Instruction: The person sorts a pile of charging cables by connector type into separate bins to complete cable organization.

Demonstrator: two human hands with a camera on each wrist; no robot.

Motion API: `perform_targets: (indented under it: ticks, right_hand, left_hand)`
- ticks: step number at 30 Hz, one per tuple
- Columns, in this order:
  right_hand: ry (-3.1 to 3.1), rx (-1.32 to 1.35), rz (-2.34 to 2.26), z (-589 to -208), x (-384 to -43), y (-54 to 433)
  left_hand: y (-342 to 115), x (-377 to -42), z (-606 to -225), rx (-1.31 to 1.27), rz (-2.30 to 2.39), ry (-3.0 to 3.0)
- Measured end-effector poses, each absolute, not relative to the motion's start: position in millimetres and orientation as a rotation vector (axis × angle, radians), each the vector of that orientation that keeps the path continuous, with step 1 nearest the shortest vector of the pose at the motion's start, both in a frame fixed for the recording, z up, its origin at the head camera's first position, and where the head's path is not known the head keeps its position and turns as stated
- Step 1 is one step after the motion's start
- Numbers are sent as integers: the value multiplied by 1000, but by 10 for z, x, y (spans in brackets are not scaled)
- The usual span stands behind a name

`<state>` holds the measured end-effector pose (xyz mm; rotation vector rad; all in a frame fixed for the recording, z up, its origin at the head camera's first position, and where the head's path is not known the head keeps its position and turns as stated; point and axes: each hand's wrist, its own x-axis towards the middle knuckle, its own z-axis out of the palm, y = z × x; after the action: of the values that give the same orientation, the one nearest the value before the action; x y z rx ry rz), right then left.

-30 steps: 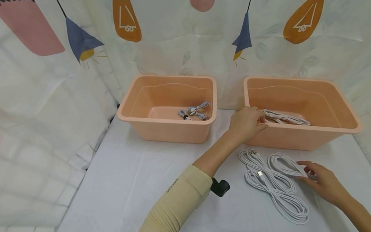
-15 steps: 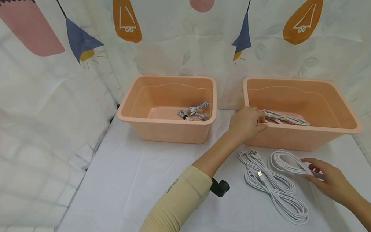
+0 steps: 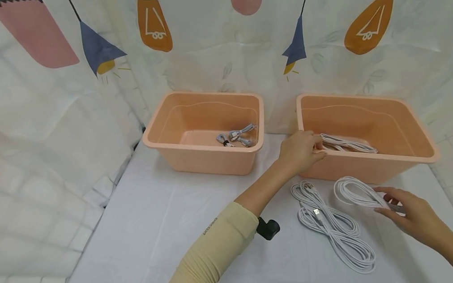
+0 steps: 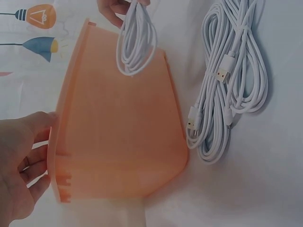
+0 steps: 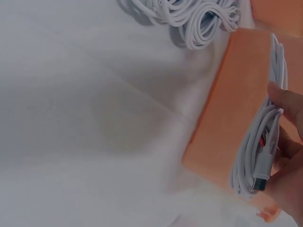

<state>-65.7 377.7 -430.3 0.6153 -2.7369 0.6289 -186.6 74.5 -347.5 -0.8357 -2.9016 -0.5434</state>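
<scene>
The table (image 3: 146, 238) carries everything, and the right bin (image 3: 374, 166) is the landmark, its long side facing the near edge. The left bin (image 3: 208, 159) stands to the left of the right bin, apart from it. Two white cable coils (image 3: 332, 229) rest in front of the right bin, toward its left half.

The left hand (image 3: 300, 149) grips the right bin's rim at the near left corner. The right hand (image 3: 412, 210), in front of the right bin toward its right end, holds a white cable bundle (image 4: 136, 40) between thumb and fingers.

That bundle lies outside the right bin, on its near side, its long axis slanting away from the right hand, forward and leftward to the near wall. The right hand is plainly the nearer one. The bundle looks lifted and below the rim, though its height is hard to judge.

White cables (image 3: 348, 144) lie inside the right bin's left half; small grey cables (image 3: 242, 135) lie in the left bin. A plug (image 5: 262, 170) shows at one end of the bundle.
</scene>
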Motion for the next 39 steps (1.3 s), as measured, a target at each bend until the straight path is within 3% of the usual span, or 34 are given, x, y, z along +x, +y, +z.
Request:
perform_targets:
  ticks: [26, 39]
  right_hand:
    - [-2694, 662, 543, -3771, -652, 3849]
    - [-2665, 682, 576, -3408, -811, 3788]
  left_hand:
    - [750, -1864, -3463, -834, -538, -2923]
    - [739, -1860, -3460, -844, -563, -2910]
